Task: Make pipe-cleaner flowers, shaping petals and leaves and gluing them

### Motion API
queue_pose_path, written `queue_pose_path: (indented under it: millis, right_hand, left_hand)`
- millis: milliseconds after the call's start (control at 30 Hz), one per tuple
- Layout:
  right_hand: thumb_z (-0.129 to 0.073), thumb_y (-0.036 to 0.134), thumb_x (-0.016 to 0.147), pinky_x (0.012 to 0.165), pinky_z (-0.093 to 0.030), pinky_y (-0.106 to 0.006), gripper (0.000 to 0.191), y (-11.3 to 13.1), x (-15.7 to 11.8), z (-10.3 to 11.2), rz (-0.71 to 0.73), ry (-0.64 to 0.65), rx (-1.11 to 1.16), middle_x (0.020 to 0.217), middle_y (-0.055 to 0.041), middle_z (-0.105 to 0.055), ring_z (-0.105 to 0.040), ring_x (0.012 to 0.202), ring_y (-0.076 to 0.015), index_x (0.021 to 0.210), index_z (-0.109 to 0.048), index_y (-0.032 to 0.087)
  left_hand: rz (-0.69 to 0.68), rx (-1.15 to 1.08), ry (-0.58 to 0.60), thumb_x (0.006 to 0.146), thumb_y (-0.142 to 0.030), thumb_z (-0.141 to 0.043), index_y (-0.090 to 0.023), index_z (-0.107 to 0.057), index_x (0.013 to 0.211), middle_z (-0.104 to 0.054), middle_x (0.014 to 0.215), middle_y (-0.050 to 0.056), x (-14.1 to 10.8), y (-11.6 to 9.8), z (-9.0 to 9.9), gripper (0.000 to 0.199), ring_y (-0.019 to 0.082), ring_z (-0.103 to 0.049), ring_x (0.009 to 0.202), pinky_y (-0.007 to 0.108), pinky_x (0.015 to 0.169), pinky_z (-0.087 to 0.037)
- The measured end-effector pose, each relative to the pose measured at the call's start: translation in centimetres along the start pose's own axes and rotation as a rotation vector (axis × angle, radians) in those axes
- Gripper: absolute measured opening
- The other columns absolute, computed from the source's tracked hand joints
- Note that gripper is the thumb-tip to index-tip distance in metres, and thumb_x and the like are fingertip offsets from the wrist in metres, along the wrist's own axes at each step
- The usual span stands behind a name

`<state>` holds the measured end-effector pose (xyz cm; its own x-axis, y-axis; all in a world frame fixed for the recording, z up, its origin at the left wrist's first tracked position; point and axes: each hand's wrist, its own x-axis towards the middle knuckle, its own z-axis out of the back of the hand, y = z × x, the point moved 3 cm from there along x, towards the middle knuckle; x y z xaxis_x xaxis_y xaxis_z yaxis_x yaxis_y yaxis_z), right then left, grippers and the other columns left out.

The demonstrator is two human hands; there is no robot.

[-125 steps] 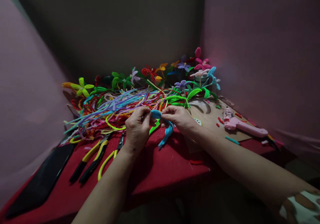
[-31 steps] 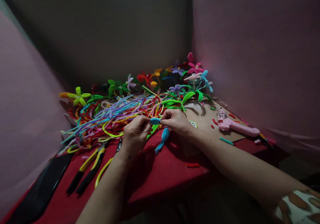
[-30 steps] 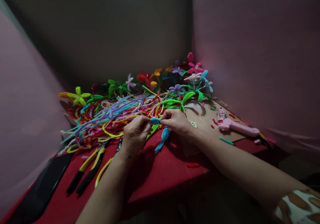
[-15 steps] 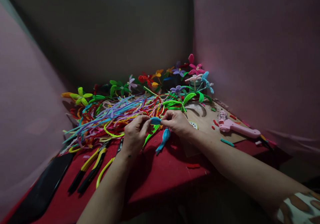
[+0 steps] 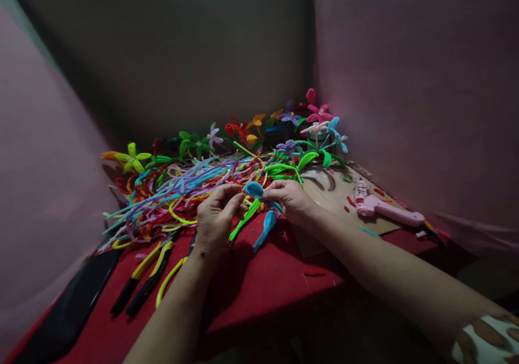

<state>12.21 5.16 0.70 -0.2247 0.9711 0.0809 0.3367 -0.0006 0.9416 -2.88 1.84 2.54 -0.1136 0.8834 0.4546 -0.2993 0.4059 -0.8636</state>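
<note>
Between my hands is a blue pipe-cleaner petal [image 5: 254, 190], its broad looped face turned toward me. My right hand [image 5: 290, 197] pinches the petal's right end, with a bit of blue pipe cleaner showing below the fingers. At the petal's left tip, the thumb and forefinger of my left hand [image 5: 217, 215] close in a pinch. Another blue petal piece [image 5: 265, 229] lies on the red cloth just below. A bright green pipe-cleaner leaf [image 5: 244, 222] rests beside my left fingers.
Loose coloured pipe cleaners [image 5: 182, 185] lie heaped behind my hands, with finished flowers [image 5: 320, 113] along the back. Yellow-black pliers [image 5: 150, 272] lie left, near a black flat object [image 5: 71, 304]. A pink glue gun [image 5: 383, 207] rests on cardboard at right. Red scraps [image 5: 314, 272] lie in front.
The blue petal has turned from nearly edge-on to show its broad oval face. My left hand has shifted slightly left. More blue pipe cleaner shows under my right fingers.
</note>
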Motion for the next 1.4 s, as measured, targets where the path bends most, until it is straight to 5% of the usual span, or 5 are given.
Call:
queue_pose_path:
  millis: [333,533,833,1100,1400]
  right_hand:
    - [-0.052,0.011,0.071,0.064,-0.043,-0.029,0.009,0.4,-1.3,-0.1,0.862,-0.176,-0.617,0.068,-0.0022,-0.056,-0.054,0.067,-0.0141,0.065,-0.05,0.018]
    - [-0.051,0.006,0.074,0.067,-0.044,-0.032,0.015,1.2,-2.3,-0.5,1.105,-0.174,-0.746,0.071,-0.0035,-0.057,-0.055,0.071,-0.016,0.069,-0.046,0.019]
    - [-0.052,0.005,0.075,0.068,-0.046,-0.033,0.016,1.7,-3.5,-1.0,1.194,-0.147,-0.778,0.076,-0.0049,-0.059,-0.055,0.075,-0.0156,0.075,-0.046,0.02]
    - [-0.053,0.005,0.074,0.068,-0.047,-0.033,0.015,1.9,-3.8,-1.1,1.141,-0.142,-0.706,0.077,-0.0048,-0.059,-0.055,0.075,-0.0155,0.074,-0.047,0.019]
    - [-0.052,0.005,0.072,0.068,-0.047,-0.032,0.014,1.3,-3.0,-1.0,1.069,-0.116,-0.678,0.073,-0.004,-0.058,-0.056,0.072,-0.0153,0.071,-0.048,0.018]
  left_hand:
    - [-0.04,-0.112,-0.011,0.074,-0.022,-0.062,-0.012,-0.064,0.085,-0.065,0.058,-0.001,-0.5,-0.5,-0.3,0.015,0.013,-0.061,0.046,0.024,0.047,-0.052]
    - [-0.224,-0.056,-0.025,0.076,-0.019,-0.06,-0.016,-0.063,0.085,-0.065,0.062,-0.002,-1.1,-0.8,-0.2,0.009,0.011,-0.063,0.053,0.024,0.055,-0.054]
    - [-0.494,0.115,0.019,0.079,-0.013,-0.055,-0.02,-0.059,0.098,-0.063,0.075,-0.001,-1.4,-1.1,0.4,0.02,0.01,-0.063,0.063,0.024,0.062,-0.054]
    - [-0.739,0.374,-0.057,0.073,-0.008,-0.063,-0.021,-0.06,0.099,-0.066,0.09,0.001,-2.1,-2.2,0.8,0.029,0.013,-0.064,0.081,0.027,0.074,-0.052]
    - [-0.655,0.43,-0.025,0.08,-0.01,-0.054,-0.021,-0.058,0.094,-0.065,0.08,-0.001,-1.9,-2.2,0.5,0.018,0.01,-0.062,0.069,0.022,0.068,-0.051]
